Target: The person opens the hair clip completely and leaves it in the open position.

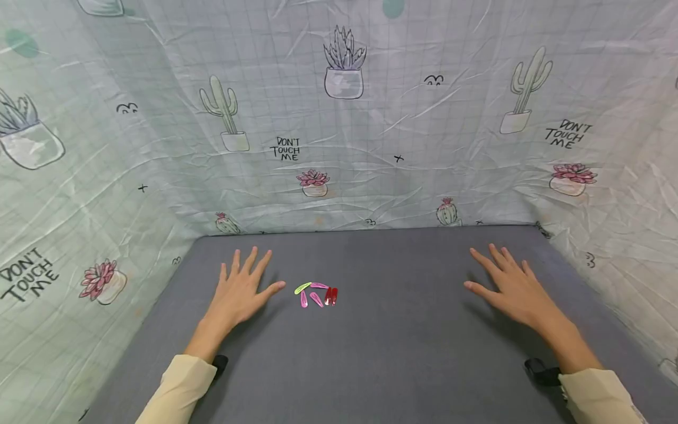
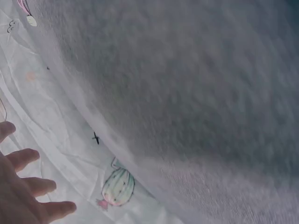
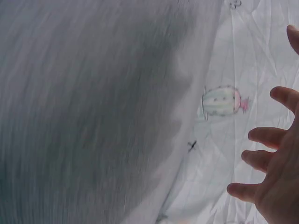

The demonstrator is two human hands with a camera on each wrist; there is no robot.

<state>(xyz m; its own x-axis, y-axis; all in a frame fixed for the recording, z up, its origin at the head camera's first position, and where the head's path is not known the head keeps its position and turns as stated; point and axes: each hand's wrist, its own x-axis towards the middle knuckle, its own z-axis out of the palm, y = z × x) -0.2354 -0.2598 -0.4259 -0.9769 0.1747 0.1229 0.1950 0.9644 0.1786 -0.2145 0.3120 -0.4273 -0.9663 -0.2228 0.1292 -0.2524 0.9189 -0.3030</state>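
Note:
Both hands hold nothing, with fingers spread. In the head view my left hand (image 1: pixel 238 297) is over the left part of the grey table, its thumb pointing toward a small group of hair clips. The group has a yellow-green hair clip (image 1: pixel 302 288), several pink hair clips (image 1: pixel 319 285) and two red hair clips (image 1: pixel 334 296) side by side. My right hand (image 1: pixel 516 291) is over the right part of the table, far from the clips. In the wrist views, the left fingers (image 2: pixel 42 186) and the right fingers (image 3: pixel 266 136) show at the frame edges.
A grey cloth covers the table (image 1: pixel 392 353). Behind it and along both sides hangs a pale curtain (image 1: pixel 402 112) printed with cacti, potted plants and lettering. Dark straps (image 1: pixel 542 372) circle the wrists near the cream sleeves (image 1: pixel 177 386).

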